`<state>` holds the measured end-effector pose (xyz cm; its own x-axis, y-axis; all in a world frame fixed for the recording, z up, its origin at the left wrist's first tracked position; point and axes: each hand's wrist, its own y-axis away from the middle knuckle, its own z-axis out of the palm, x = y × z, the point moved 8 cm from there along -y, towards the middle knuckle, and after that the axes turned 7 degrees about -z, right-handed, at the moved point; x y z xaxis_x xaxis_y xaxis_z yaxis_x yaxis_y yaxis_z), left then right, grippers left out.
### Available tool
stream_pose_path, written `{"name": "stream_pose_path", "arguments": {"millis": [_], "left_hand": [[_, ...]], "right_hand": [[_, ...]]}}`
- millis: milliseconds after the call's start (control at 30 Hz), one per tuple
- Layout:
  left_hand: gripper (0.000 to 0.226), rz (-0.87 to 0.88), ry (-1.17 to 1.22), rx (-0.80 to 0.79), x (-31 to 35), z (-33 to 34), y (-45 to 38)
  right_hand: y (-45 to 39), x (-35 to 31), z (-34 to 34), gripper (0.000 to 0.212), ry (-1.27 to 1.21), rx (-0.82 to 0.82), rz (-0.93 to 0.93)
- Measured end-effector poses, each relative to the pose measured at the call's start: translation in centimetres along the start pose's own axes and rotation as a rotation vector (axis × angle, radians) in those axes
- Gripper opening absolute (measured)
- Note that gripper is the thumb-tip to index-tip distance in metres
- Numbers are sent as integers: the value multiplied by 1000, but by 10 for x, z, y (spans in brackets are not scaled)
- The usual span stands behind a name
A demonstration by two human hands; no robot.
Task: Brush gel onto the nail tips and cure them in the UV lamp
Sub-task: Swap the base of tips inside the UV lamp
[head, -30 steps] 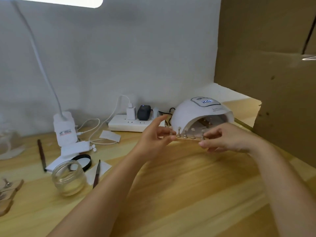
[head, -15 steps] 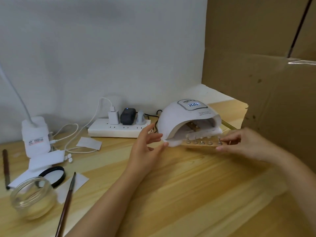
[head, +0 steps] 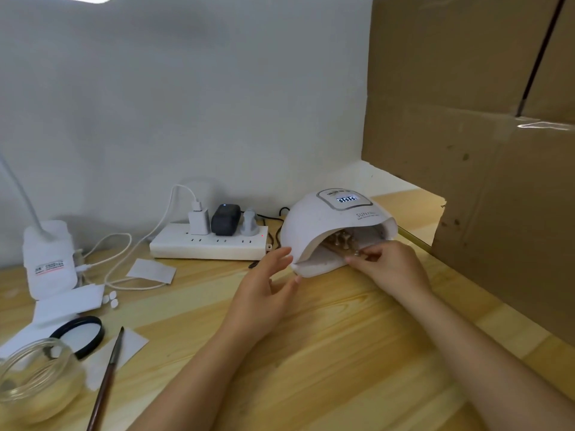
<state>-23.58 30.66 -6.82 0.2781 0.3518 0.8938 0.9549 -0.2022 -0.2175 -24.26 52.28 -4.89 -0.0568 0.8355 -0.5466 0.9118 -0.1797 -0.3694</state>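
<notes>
Left hand: the left hand hovers over the bench with fingers straight and loosely spread, holding nothing; its fingertips are just beside the lamp's left front rim, and contact cannot be told.
Right hand: the right hand is at the mouth of the lamp, fingers curled and pinching the near end of the nail tip holder.
Hands together: the two hands are apart, one on each side of the lamp opening.
Nail tip holder: a brownish strip with small tips standing on it, reaching from the right hand's fingers into the lamp's cavity; most of it lies under the dome and detail is blurred.
UV lamp: the white domed UV lamp stands on the bench directly ahead of both hands, opening toward the person, with lit digits on its top display.
Brush: a dark-handled brush lies on white paper well to the left of the left hand.
Glass jar: an open glass jar sits further left, near the brush, with a black lid ring beside it.
Power strip: a white power strip with plugs lies beyond the left hand, against the wall.
Cardboard: a cardboard wall rises to the right of the right hand.
</notes>
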Motion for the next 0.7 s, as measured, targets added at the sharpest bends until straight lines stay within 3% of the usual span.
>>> {"name": "stream_pose_path", "arguments": {"millis": [167,567,700], "left_hand": [[40,12,-30,20,-2,-1,-2],[31,122,45,107,34,-11,-6],[31,149,-82,71,68,-1,-40]], "right_hand": [[-11,-12,13,40,79,88,22],[-14,-13,31,39,-91,178,76],[-8,-13,25,31,-232,223,20]]}}
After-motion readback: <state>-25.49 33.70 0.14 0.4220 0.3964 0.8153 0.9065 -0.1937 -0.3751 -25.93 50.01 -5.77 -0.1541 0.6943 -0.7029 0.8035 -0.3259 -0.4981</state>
